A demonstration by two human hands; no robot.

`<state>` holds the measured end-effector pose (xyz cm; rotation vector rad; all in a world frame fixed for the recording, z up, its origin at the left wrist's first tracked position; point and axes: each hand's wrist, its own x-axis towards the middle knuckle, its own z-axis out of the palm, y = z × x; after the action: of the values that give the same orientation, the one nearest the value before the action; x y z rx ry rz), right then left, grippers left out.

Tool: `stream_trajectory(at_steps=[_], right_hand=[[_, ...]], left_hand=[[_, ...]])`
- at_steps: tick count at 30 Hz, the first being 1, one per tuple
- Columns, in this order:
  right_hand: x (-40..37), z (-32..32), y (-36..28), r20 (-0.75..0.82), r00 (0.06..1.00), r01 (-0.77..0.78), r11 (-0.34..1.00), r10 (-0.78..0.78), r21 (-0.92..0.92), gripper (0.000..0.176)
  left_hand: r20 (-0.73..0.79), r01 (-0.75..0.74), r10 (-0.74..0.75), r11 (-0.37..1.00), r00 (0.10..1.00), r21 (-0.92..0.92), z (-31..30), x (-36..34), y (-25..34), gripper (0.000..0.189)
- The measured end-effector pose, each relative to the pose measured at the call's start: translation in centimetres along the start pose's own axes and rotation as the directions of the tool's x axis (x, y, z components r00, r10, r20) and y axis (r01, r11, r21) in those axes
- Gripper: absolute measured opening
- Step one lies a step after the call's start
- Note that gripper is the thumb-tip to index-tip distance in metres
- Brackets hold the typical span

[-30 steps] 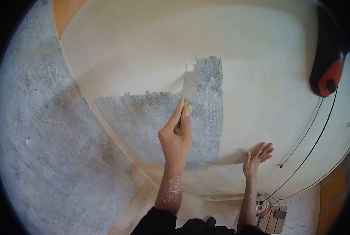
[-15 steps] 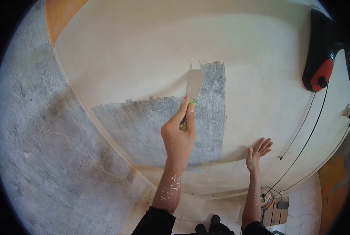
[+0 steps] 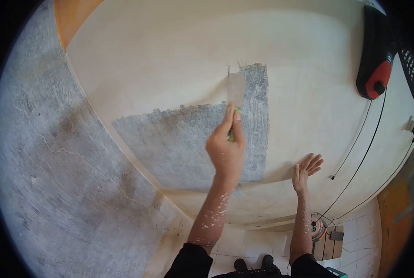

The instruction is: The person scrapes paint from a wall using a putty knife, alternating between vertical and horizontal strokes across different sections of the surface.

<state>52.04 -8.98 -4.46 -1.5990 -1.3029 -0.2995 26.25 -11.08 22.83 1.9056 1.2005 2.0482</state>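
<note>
My left hand [image 3: 226,150] is closed round the handle of a scraper [image 3: 236,88], index finger stretched along it toward the blade. The flat blade points up and lies over the boundary between the pale coating and a bare grey patch [image 3: 183,139] of the wall. Most of the handle is hidden by my fingers. To the right, my right hand [image 3: 306,170] rests on the pale wall [image 3: 309,92] with its fingers spread and nothing held. Whitish flecks dot both forearms.
A black and red wall fan [image 3: 376,69] hangs at upper right, with cords running down. Below, a round orange cable reel [image 3: 317,227] sits by a small wooden stool [image 3: 330,245] on the tiled floor. A rough grey wall [image 3: 77,153] meets the pale wall at left.
The view has shifted slightly, so the wall sits higher. My left hand and the scraper appear a little up and right, the blade still on the patch's edge. My right hand stays on the wall.
</note>
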Motion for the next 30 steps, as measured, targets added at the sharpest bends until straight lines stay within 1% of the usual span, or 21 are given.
stream_trajectory(at_steps=[6,9,11,12,15,18,20,21,24,27,30], right_hand=[[0.2,-0.4,0.1,0.024,1.000,-0.007,1.000,0.006,0.028,0.081],[0.3,-0.5,-0.5,0.026,0.999,-0.024,0.998,0.022,0.053,0.082],[0.0,-1.2,-0.8,0.050,0.998,-0.045,0.997,0.042,0.058,0.081],[-0.2,-1.8,-0.9,0.061,0.997,-0.045,0.998,0.042,0.051,0.080],[0.0,-2.8,-1.9,0.079,0.996,-0.048,0.997,0.043,0.058,0.078],[-0.8,-4.2,-2.5,0.112,0.991,-0.075,0.996,0.069,0.054,0.077],[-0.6,-4.9,-3.0,0.124,0.990,-0.073,0.996,0.065,0.059,0.076],[-0.7,-5.2,-3.3,0.103,0.993,-0.070,0.996,0.064,0.062,0.075],[-0.2,-5.8,-4.1,0.057,0.998,-0.003,0.999,0.001,0.033,0.072],[1.1,-6.4,-5.6,-0.025,0.998,0.056,0.998,-0.055,0.021,0.066],[2.6,-6.2,-6.6,-0.123,0.986,0.114,0.993,-0.111,0.020,0.060]], left_hand=[[-0.005,0.064,-0.064,0.998,0.998,-0.010,0.0,0.1,1.5,0.031],[0.021,0.103,-0.106,0.989,0.994,0.110,-1.1,0.5,2.8,0.031],[0.039,0.090,-0.093,0.994,0.995,0.070,-1.2,-0.7,0.9,0.032],[0.046,0.072,-0.074,0.996,0.996,0.048,-1.4,-0.8,1.0,0.032],[0.057,0.144,-0.152,0.981,0.987,0.126,-1.7,-0.7,2.5,0.034],[-0.008,-0.003,0.004,0.996,1.000,0.084,-1.2,-1.5,0.8,0.034],[-0.026,0.004,-0.003,0.998,1.000,0.061,-0.8,-2.4,0.2,0.033],[-0.032,-0.003,0.005,0.998,0.999,0.055,-1.0,-2.2,0.7,0.033],[0.042,0.137,-0.145,0.977,0.988,0.163,-0.9,-0.6,2.6,0.032],[-0.006,0.066,-0.065,0.992,0.998,0.104,-0.8,-0.9,1.7,0.032],[-0.058,0.021,-0.019,0.999,0.998,0.026,0.2,-1.9,0.8,0.031]])
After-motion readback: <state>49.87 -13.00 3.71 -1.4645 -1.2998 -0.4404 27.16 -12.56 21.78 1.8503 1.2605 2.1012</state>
